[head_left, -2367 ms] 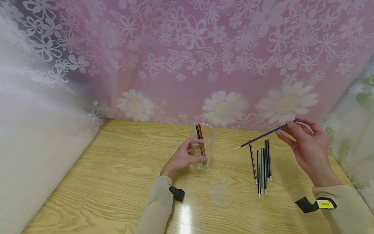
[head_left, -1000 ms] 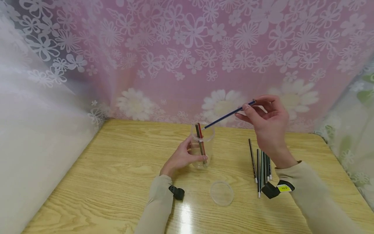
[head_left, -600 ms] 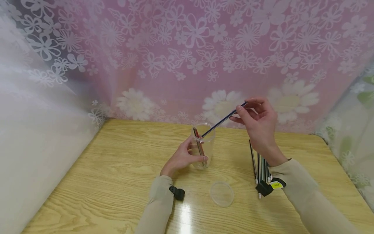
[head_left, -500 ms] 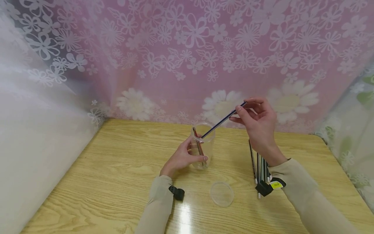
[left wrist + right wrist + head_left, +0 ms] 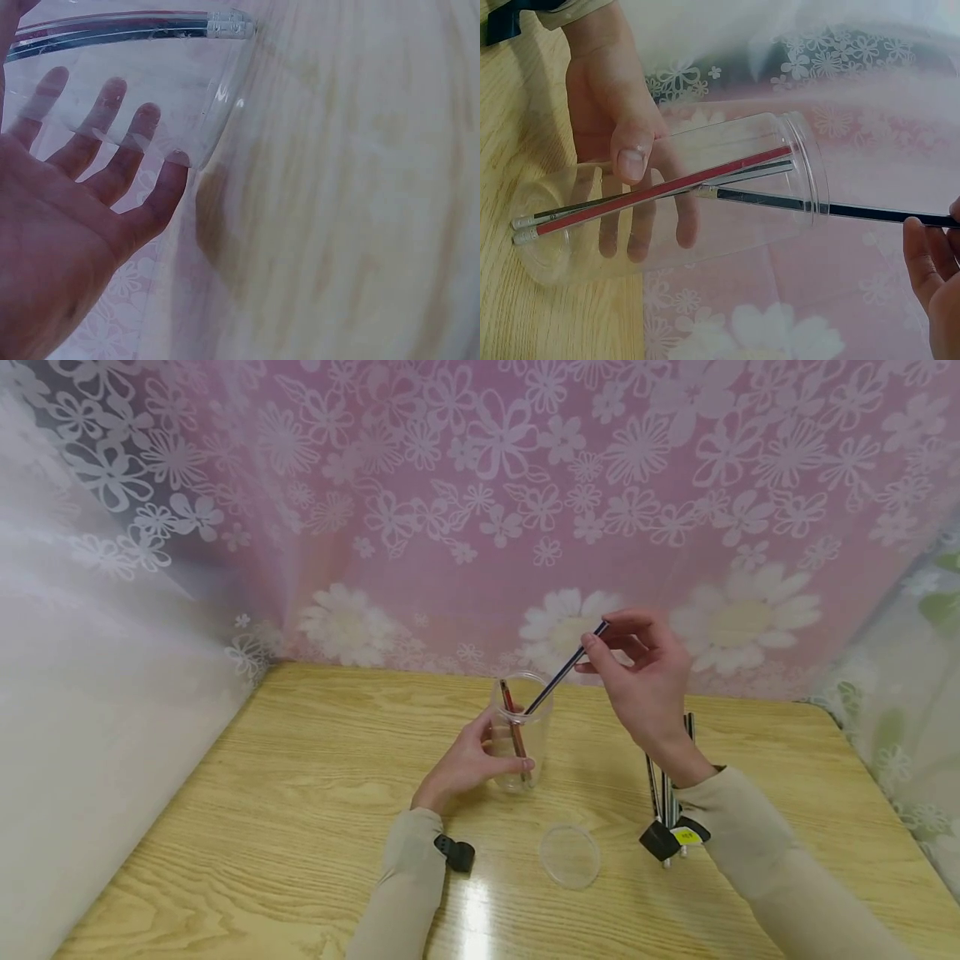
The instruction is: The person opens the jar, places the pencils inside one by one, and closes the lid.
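My left hand [image 5: 476,758] grips a clear plastic jar [image 5: 538,747] low on its side, thumb in front and fingers behind the wall. Inside lean a red pencil [image 5: 667,182] and a dark pencil [image 5: 574,206], eraser ends down. My right hand [image 5: 643,681] pinches a dark blue pencil [image 5: 567,668] near its upper end, between thumb and fingers. That pencil slants through the jar's mouth; in the right wrist view its eraser end is about halfway down inside, crossing the other two. In the left wrist view my fingertips [image 5: 148,116] show against the clear wall.
A round clear lid [image 5: 570,857] lies flat on the wooden table [image 5: 300,793] in front of the jar. Several dark pencils [image 5: 651,785] lie at the right, partly hidden under my right wrist and its camera. A pink flowered curtain [image 5: 450,568] hangs behind the table.
My right hand has carried the blue pencil left from above the pile and put its eraser end into the jar, steepening it. The pencils inside have shifted. My left hand has stayed put.
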`<action>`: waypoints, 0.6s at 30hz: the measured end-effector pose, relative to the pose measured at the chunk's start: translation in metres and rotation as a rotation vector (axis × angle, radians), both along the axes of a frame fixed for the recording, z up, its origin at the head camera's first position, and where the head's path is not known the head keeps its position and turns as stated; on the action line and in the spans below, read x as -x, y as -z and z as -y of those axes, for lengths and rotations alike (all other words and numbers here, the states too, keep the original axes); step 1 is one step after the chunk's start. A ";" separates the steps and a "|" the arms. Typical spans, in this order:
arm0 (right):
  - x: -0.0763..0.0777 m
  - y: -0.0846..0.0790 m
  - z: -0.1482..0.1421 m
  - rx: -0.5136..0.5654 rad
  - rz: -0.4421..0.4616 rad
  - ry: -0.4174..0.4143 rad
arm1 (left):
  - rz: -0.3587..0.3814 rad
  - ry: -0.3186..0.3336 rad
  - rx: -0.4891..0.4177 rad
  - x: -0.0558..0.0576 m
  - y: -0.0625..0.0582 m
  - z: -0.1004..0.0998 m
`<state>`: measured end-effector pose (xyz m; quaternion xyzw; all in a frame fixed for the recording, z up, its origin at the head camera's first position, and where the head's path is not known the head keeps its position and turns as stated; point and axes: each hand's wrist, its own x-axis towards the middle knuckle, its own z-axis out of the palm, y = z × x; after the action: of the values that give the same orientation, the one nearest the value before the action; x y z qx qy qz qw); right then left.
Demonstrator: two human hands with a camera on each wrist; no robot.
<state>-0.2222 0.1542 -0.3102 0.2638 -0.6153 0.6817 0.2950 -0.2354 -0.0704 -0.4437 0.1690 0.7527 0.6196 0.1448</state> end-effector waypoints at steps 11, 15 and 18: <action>0.000 0.001 0.007 -0.060 -0.059 0.074 | 0.024 -0.009 0.007 0.001 -0.001 0.001; 0.006 0.003 0.008 -0.049 -0.013 0.049 | -0.012 0.008 -0.008 0.001 0.000 0.000; 0.010 0.006 0.008 -0.003 0.042 0.033 | -0.049 0.022 -0.018 0.001 0.001 0.000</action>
<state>-0.2321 0.1460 -0.3166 0.2396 -0.6267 0.6811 0.2930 -0.2369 -0.0704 -0.4447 0.1936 0.7486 0.6203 0.1318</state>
